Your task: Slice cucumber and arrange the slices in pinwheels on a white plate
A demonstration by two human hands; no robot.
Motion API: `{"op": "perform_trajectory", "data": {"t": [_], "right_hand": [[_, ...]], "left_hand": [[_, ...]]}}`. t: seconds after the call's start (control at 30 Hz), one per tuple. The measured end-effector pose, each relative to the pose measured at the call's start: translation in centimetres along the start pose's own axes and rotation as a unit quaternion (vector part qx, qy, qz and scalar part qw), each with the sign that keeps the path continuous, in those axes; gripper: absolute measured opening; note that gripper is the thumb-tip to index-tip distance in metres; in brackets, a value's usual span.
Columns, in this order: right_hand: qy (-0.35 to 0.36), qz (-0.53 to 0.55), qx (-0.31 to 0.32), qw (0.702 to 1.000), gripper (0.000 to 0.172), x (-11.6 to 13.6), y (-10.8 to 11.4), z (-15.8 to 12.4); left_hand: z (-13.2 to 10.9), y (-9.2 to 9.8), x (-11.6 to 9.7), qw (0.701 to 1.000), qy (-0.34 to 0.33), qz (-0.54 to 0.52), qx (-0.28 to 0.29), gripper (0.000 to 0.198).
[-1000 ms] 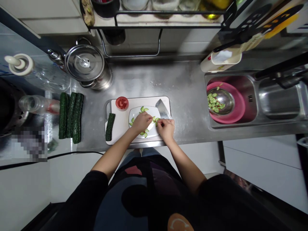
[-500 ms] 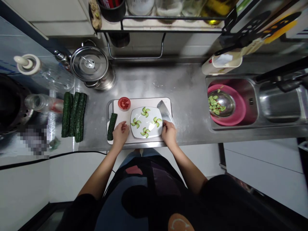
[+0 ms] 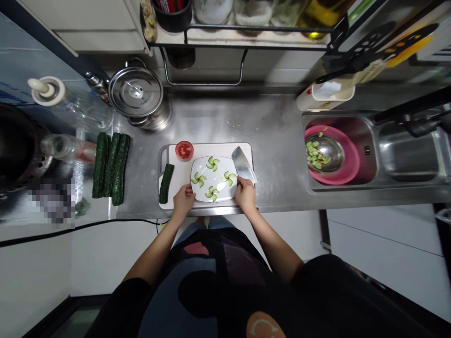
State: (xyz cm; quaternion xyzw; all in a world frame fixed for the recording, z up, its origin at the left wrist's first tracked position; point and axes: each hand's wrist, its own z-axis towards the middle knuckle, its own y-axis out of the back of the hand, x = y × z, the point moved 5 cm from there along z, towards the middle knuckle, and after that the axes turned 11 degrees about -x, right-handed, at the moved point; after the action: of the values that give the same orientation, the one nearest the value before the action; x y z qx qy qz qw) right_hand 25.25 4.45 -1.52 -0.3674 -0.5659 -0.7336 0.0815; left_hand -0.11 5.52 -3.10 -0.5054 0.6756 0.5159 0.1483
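A white square plate (image 3: 221, 167) with several pinwheels of cucumber slices (image 3: 213, 163) rests on a white cutting board (image 3: 179, 171). My left hand (image 3: 183, 199) holds the plate's near left corner, fingers curled on its rim. At the plate's near right corner, my right hand (image 3: 245, 194) grips the rim the same way. A cleaver (image 3: 243, 164) lies on the board just beyond my right hand. A half cucumber (image 3: 166, 182) and a tomato half (image 3: 184, 149) sit on the board's left side.
Three whole cucumbers (image 3: 111, 168) lie on the steel counter to the left, beside bottles (image 3: 66, 148) and a lidded steel pot (image 3: 137, 96). In the sink at right a pink basin (image 3: 348, 159) holds a steel bowl with cucumber bits (image 3: 315, 153). A shelf rack stands behind.
Both hands left the slices on the plate, drew back to the board's near edge, and now grip the plate's near corners. The view shifted slightly.
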Motion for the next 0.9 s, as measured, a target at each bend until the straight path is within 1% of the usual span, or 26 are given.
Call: {"op": "perform_trajectory", "data": {"t": [0.27,0.43,0.63,0.9], "right_hand": [[0.019,0.012,0.038,0.999,0.043,1.3,-0.9,-0.8],[0.033,0.025,0.043,0.998,0.042,1.8,-1.3,-1.3],[0.039,0.025,0.037,0.998,0.041,2.0,-1.4,-1.4],[0.038,0.037,0.033,0.998,0.041,2.0,-1.3,-1.3]], "left_hand": [[-0.2,1.7,1.3,0.999,0.035,-0.020,-0.027,0.031],[-0.2,2.5,1.9,0.999,0.033,-0.019,-0.035,0.031],[-0.3,2.7,1.9,0.999,0.032,-0.024,-0.032,0.032],[-0.3,2.6,2.1,0.998,0.037,-0.037,-0.030,0.032]]}}
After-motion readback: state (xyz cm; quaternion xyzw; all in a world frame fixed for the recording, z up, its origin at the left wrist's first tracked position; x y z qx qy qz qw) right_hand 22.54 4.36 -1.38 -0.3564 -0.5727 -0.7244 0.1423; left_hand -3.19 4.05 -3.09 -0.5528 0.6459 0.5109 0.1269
